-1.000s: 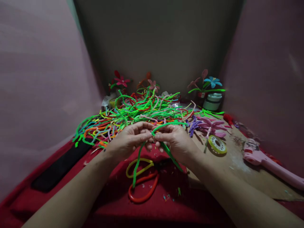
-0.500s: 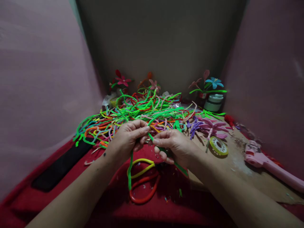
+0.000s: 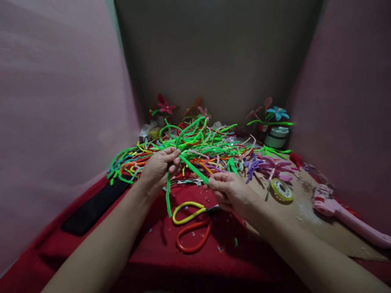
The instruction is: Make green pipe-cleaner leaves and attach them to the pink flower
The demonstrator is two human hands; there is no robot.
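Green pipe cleaners (image 3: 194, 168) stretch between my two hands. My left hand (image 3: 162, 165) is closed in a pinch on them, and one green end hangs below it while another rises above. My right hand (image 3: 229, 188) grips the other end, its fingertips closed. Just beneath lie scissors with one yellow and one red handle loop (image 3: 193, 246), their blades partly in shadow under my right hand. Behind my hands spreads a heap of coloured pipe cleaners (image 3: 195, 142), mostly green on top.
A black flat case (image 3: 88, 213) lies at left. On the right, a cardboard sheet (image 3: 324, 234) bears a yellow tape roll (image 3: 281, 190), a pink pipe-cleaner flower (image 3: 276, 167) and a pink handled tool (image 3: 348, 215). Pipe-cleaner flowers (image 3: 277, 112) and a lidded jar (image 3: 277, 137) stand behind.
My hands have moved apart, with my right hand sliding right along the green pipe cleaners, so a longer straight stretch shows between them. The view has shifted slightly.
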